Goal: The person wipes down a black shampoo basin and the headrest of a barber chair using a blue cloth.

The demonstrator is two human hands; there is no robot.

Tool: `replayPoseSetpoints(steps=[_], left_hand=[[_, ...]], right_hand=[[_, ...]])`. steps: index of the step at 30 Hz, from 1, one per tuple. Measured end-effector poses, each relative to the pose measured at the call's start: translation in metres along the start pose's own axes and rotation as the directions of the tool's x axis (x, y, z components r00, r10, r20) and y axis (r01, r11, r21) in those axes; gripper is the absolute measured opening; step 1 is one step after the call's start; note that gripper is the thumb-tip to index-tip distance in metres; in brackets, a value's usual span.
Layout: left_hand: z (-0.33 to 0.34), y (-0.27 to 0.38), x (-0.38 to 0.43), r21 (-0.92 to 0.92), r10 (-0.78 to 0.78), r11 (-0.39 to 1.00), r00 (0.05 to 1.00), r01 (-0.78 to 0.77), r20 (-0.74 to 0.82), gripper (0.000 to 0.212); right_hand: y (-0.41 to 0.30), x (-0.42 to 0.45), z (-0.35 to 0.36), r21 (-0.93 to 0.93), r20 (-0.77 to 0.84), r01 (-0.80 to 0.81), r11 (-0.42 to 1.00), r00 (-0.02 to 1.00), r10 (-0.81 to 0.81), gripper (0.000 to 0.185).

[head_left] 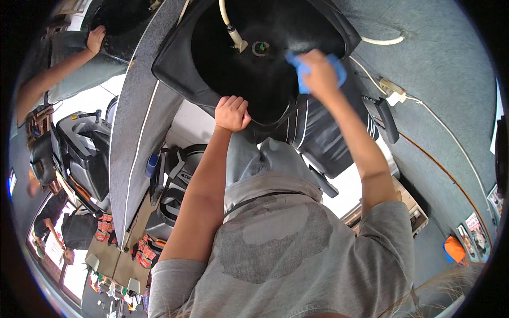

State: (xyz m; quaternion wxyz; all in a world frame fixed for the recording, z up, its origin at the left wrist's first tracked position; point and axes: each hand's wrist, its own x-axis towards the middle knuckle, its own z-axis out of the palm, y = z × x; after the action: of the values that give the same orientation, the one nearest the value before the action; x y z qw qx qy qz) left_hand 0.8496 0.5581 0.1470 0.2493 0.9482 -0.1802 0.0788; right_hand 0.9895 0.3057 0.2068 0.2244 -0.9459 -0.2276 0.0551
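Note:
In front of me is a black shampoo basin (203,71) with a drain (261,48) in its bowl. My left hand (232,114) has its fingers curled over the basin's near rim, left of the middle. A blue cloth (337,71) is bunched under my right hand (319,74), at the right side of the bowl; this hand is slightly blurred. A cream spray hose with its shower head (237,41) lies in the bowl, left of the drain.
Right of the basin are a black salon chair (326,139) and a wall outlet box (391,87) with cables. A mirror (119,159) at the left reflects an arm and the basin. Below it a counter (137,222) holds several things. An open crate (413,210) stands at the right.

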Motion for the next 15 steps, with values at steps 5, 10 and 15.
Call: replayPoseSetpoints(steps=[5,10,15], left_hand=[[0.002,0.001,-0.001,-0.012,-0.013,1.000,1.000,0.013,0.008,0.017],[0.003,0.003,0.006,-0.010,-0.012,1.000,1.000,0.012,-0.013,0.016],[-0.004,0.001,-0.001,0.013,-0.009,1.000,1.000,0.009,0.008,0.016]], right_hand=[[0.113,0.069,-0.046,-0.229,-0.404,-0.127,0.965,0.914,0.024,0.032],[0.150,0.074,-0.027,-0.453,-0.387,-0.240,0.859,0.921,0.053,0.042],[0.124,0.042,-0.017,-0.392,-0.281,-0.405,0.826,0.908,0.312,0.042]])
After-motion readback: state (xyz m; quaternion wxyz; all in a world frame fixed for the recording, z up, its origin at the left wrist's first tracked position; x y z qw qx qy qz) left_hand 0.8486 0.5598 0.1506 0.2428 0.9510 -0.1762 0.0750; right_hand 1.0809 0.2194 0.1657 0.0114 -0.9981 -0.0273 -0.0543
